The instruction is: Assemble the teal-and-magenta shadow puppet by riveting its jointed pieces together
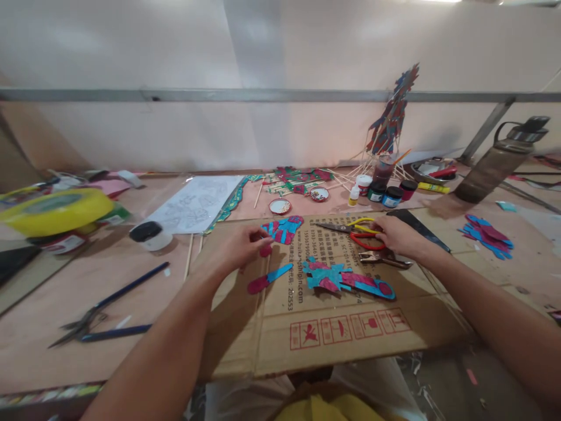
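Observation:
My left hand is closed in a pinch on a small magenta cut-out piece, just left of a blue-and-magenta painted cut-out on the flattened cardboard sheet. My right hand curls its fingers over the red handles of pliers, beside scissors with yellow handles. A second plier-like tool lies under that wrist. Between my hands lie a long painted cut-out and a narrow blue-and-magenta strip.
Paint jars, two round lids, bamboo sticks and a standing painted figure are at the back. A line drawing, yellow tape roll, white jar, blue-handled tongs, dark bottle and more cut-outs surround the cardboard.

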{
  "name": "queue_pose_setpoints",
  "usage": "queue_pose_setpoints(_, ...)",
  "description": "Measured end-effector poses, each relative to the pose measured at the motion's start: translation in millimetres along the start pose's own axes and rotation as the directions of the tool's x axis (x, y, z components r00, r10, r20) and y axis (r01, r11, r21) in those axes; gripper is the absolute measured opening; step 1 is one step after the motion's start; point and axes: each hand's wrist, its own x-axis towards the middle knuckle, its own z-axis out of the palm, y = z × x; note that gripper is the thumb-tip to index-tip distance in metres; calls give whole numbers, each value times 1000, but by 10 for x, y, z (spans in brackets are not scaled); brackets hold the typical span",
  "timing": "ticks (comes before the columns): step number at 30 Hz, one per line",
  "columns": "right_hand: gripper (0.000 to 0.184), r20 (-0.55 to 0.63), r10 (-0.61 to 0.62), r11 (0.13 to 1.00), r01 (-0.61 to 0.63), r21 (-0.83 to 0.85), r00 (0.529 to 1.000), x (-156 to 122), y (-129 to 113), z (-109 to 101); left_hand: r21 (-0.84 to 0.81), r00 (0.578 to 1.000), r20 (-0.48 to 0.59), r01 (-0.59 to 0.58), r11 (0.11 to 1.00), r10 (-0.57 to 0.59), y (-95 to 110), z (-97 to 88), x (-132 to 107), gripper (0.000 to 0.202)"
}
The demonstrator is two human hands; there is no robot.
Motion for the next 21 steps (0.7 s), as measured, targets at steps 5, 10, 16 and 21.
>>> queue_pose_setpoints(5,26,-130,-84,996,80,-35,988,26,-122,-23,-115,934,-349,39,993,-77,-78,-174,-12,25)
queue_pose_setpoints(10,28,-262,-329,932,357,64,907,185,-625,-53,-420,838,-507,-34,907,-203,-226,-227,48,21)
queue_pose_setpoints(16,32,-175,-561,798,585,146,809,535,-1352,57,-539,806,-532,-86,838,-260,-346,-223,121,12)
queue_pose_setpoints(21,30,-48,-631,764,631,135,774,612,-1621,188,-507,860,-466,-69,859,-206,-342,-235,117,11)
